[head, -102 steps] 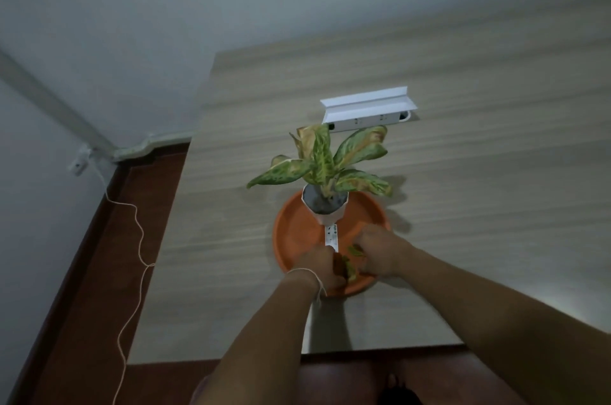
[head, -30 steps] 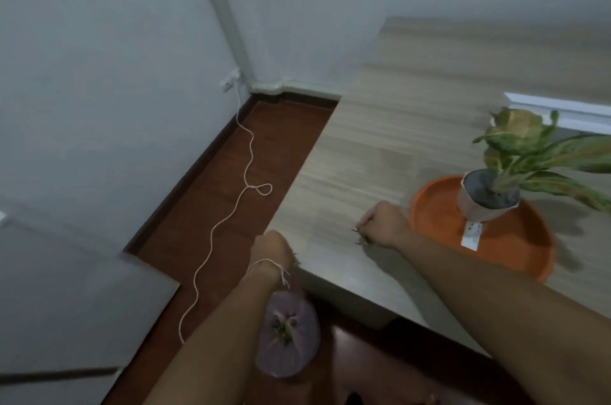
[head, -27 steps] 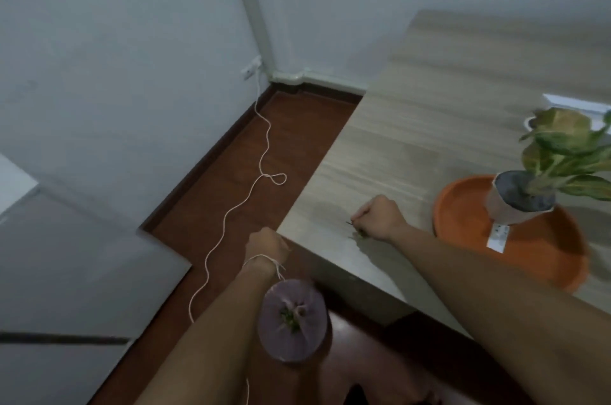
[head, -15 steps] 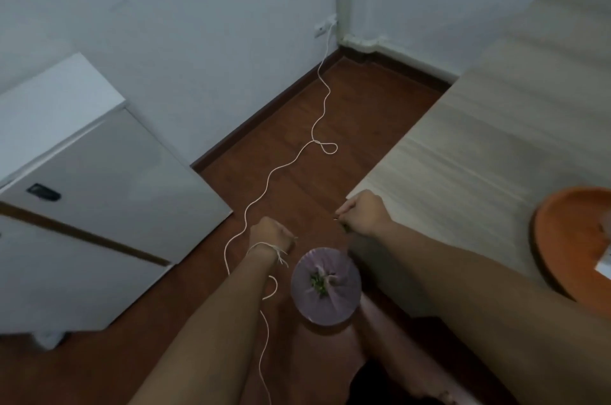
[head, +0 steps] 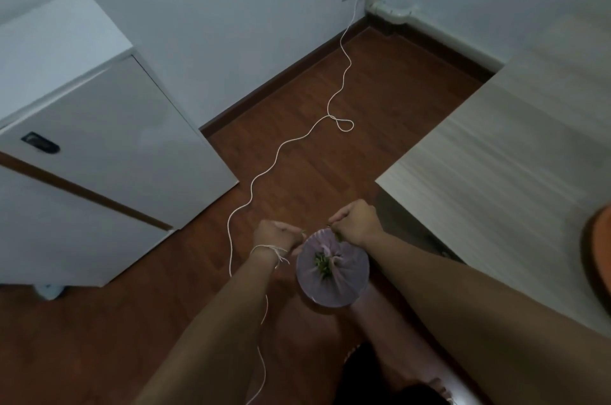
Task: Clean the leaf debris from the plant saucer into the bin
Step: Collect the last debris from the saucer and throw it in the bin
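1. Both hands have moved off the table [head: 515, 153] to above the bin [head: 332, 269].
2. Right hand [head: 355, 222], fisted, pinches debris at the far rim.
3. Left hand [head: 274, 234] is closed, contents unclear.
4. Saucer [head: 600, 255] sits far right.

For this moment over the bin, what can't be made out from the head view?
- Right hand: closed fist hides whether it holds debris.
- Left hand: curled fingers hide its contents too.
- Orange saucer: cut off by the right edge; remaining debris unseen.
- Bin: green bits inside, too small to identify; depth hidden by its liner.
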`<act>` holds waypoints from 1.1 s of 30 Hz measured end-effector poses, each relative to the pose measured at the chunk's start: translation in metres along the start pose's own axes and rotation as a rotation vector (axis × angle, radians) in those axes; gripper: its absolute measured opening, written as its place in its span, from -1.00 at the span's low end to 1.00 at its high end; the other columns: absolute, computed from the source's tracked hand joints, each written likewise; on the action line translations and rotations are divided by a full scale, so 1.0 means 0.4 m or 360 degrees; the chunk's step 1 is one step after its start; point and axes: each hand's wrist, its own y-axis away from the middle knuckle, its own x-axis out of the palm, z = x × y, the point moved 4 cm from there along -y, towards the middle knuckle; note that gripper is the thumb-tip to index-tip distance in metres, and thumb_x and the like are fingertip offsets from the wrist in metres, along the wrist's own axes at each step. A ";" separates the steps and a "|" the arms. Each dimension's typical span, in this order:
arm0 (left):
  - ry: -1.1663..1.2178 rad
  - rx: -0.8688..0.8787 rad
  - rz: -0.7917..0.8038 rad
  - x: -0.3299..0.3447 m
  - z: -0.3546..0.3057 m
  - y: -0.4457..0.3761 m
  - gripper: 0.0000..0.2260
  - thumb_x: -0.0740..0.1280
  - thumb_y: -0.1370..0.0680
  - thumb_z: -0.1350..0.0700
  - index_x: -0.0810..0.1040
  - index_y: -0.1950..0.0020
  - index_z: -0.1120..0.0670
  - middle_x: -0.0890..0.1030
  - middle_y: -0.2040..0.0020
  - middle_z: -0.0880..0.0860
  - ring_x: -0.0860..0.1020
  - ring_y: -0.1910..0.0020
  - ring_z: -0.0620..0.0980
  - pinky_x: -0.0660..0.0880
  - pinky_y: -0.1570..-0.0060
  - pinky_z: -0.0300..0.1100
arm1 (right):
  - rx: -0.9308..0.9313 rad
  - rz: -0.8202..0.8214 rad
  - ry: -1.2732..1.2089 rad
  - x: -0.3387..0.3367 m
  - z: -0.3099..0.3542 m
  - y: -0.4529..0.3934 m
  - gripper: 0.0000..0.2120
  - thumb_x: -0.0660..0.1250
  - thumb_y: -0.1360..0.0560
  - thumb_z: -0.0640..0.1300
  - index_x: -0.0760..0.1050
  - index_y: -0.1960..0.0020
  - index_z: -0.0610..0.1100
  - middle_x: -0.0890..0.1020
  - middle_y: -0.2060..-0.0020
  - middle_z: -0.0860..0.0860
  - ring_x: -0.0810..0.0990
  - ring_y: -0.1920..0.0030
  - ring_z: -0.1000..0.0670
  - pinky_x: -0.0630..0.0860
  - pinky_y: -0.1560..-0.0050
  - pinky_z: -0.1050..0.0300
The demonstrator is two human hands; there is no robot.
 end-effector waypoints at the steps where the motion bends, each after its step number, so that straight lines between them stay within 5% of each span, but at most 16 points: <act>1: 0.0112 -0.0033 0.0026 0.007 0.001 -0.003 -0.92 0.48 -0.34 0.36 0.69 0.31 0.21 0.66 0.40 0.23 0.61 0.47 0.05 0.64 0.34 -0.12 | 0.0031 -0.0002 -0.0026 0.003 -0.005 -0.006 -0.93 0.47 -0.42 -0.20 0.73 0.20 -0.12 0.75 0.17 -0.06 0.69 0.11 0.01 0.59 -0.03 0.23; 6: 0.0267 -0.0083 0.0049 0.027 0.018 -0.022 -0.89 0.47 -0.36 0.40 0.66 0.33 0.23 0.62 0.49 0.19 0.60 0.53 0.01 0.52 0.51 -0.29 | 0.0085 -0.0048 -0.0023 0.019 -0.036 -0.026 -0.92 0.48 -0.40 -0.19 0.71 0.25 -0.08 0.75 0.19 -0.05 0.69 0.14 0.00 0.63 0.00 0.16; 11: 0.0278 -0.0140 -0.0008 0.045 0.072 -0.088 -0.95 0.51 -0.30 0.32 0.72 0.26 0.24 0.67 0.36 0.25 0.67 0.35 0.11 0.62 0.33 -0.15 | 0.0096 -0.0051 0.0006 0.070 -0.077 -0.074 -0.91 0.46 -0.41 -0.19 0.70 0.26 -0.09 0.75 0.20 -0.05 0.69 0.13 -0.01 0.64 -0.03 0.13; 15: 0.0324 -0.0213 0.0084 0.084 0.118 -0.126 -0.95 0.50 -0.28 0.21 0.74 0.29 0.13 0.69 0.28 0.27 0.66 0.26 0.13 0.65 0.05 0.07 | 0.0128 0.0017 -0.0044 0.118 -0.127 -0.109 -0.93 0.47 -0.42 -0.21 0.72 0.22 -0.13 0.74 0.24 -0.09 0.63 0.27 0.03 0.62 0.15 0.15; 20: 0.0467 -0.0356 0.0206 0.129 0.185 -0.153 -0.92 0.37 -0.54 0.28 0.63 0.13 0.16 0.67 0.48 0.07 0.65 0.52 -0.04 0.59 0.50 -0.19 | 0.0177 0.0080 0.0029 0.161 -0.198 -0.126 -0.85 0.44 -0.40 -0.17 0.70 0.19 -0.26 0.73 0.21 -0.19 0.69 0.14 -0.13 0.65 0.05 -0.07; 25: 0.0424 -0.0458 0.0327 0.155 0.228 -0.155 -0.92 0.29 -0.60 0.25 0.57 0.05 0.15 0.60 0.25 0.12 0.61 0.41 -0.02 0.58 0.36 -0.12 | 0.0211 0.0142 0.0060 0.185 -0.249 -0.135 -0.84 0.40 -0.44 -0.14 0.67 0.17 -0.23 0.69 0.19 -0.13 0.65 0.09 -0.09 0.64 0.01 -0.05; 29: 0.0458 -0.0483 0.0353 0.170 0.227 -0.144 -0.81 0.22 -0.62 0.24 0.52 0.16 0.08 0.54 0.24 0.12 0.52 0.30 0.05 0.53 0.54 -0.27 | 0.0207 0.0126 0.0000 0.185 -0.256 -0.141 -0.85 0.39 -0.47 -0.20 0.69 0.03 -0.20 0.73 0.00 -0.16 0.66 -0.09 -0.14 0.60 -0.13 -0.04; 33: 0.0363 -0.0334 0.0294 0.171 0.220 -0.144 -0.80 0.24 -0.62 0.19 0.55 0.18 0.12 0.59 0.34 0.09 0.51 0.40 0.00 0.48 0.50 -0.25 | 0.0204 0.0117 -0.0091 0.174 -0.243 -0.140 -0.86 0.36 -0.47 -0.24 0.70 0.07 -0.19 0.73 0.04 -0.13 0.66 -0.04 -0.11 0.61 -0.10 -0.01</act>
